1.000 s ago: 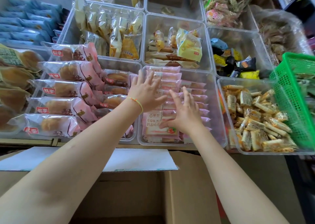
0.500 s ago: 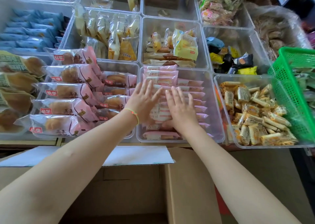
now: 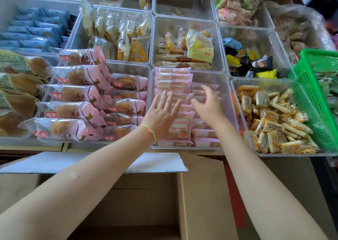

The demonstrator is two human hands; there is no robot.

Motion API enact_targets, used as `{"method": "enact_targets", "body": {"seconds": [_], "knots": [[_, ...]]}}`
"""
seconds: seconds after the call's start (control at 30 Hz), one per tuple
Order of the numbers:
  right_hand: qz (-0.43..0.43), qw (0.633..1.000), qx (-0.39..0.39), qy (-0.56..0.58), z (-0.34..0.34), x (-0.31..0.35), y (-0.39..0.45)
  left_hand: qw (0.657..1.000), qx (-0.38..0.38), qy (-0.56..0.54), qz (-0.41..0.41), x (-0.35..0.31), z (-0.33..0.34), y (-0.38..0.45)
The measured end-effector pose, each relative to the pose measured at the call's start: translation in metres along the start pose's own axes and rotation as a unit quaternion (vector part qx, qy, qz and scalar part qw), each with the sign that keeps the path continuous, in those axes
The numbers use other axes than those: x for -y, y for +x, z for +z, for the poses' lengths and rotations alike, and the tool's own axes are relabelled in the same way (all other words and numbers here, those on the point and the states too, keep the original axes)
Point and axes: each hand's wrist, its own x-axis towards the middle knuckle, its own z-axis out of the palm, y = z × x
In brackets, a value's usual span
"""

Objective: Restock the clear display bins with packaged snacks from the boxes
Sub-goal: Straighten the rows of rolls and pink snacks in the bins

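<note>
Two hands have moved apart: the left hand (image 3: 161, 118) stays flat, fingers straight, on the pink wrapped snack packs (image 3: 173, 86) in the clear plastic bin (image 3: 225, 101); the right hand (image 3: 207, 106) has lifted, fingers loose, holding nothing. Tidying looks nearly done.

Wooden shelf edge (image 3: 109, 151) under bins; dark floor (image 3: 327, 185) at right, possibly; daylight-like lighting.
</note>
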Motion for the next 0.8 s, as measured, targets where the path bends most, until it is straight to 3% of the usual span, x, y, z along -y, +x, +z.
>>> {"method": "enact_targets", "body": {"seconds": [0.07, 0.13, 0.23, 0.37, 0.43, 0.6, 0.73, 0.8], "knots": [[0.074, 0.997, -0.023, 0.014, 0.004, 0.003, 0.014, 1.000, -0.008, -0.014, -0.005, -0.007, 0.006, 0.000], [0.107, 0.994, 0.011, -0.013, 0.011, 0.003, 0.025, 1.000, -0.021, -0.014, -0.009, -0.009, 0.013, 0.002], [0.083, 0.996, 0.020, -0.022, 0.017, 0.013, 0.036, 1.000, -0.027, 0.005, -0.014, -0.010, 0.020, 0.004], [0.016, 0.999, -0.044, 0.010, 0.017, 0.026, 0.044, 0.997, -0.059, 0.026, -0.034, -0.004, 0.021, 0.012], [0.019, 0.998, -0.053, 0.014, 0.020, 0.019, 0.046, 0.997, -0.072, 0.026, -0.028, 0.000, 0.021, 0.017], [0.026, 1.000, 0.013, 0.006, 0.016, 0.010, 0.044, 0.998, -0.053, 0.015, -0.032, -0.004, 0.024, 0.016], [0.060, 0.998, -0.009, 0.023, 0.004, -0.003, 0.028, 0.997, -0.054, 0.000, -0.045, -0.006, 0.023, 0.012], [0.067, 0.997, 0.018, 0.017, 0.004, -0.014, 0.016, 0.997, -0.062, -0.002, -0.050, -0.007, 0.024, 0.011]]}}
